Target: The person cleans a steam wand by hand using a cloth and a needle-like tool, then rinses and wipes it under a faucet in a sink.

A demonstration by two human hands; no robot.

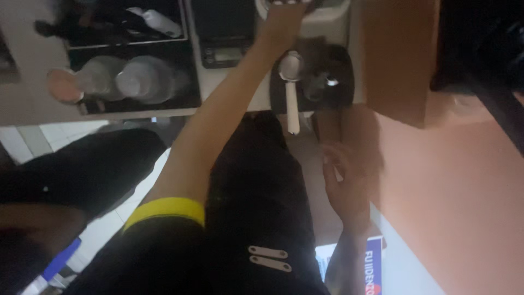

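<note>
a dim kitchen corner, seen from above: a pale bench runs along the top, over a tiled floor. your left hand reaches up to a white machine at the bench's far edge; whether its grip is closed on anything, you cannot tell. just below it a metal scoop with a white handle lies on a black mat. your right hand hangs low beside a brown cupboard, fingers loosely spread, holding nothing. clear jars lie in a black tray to the left.
</note>
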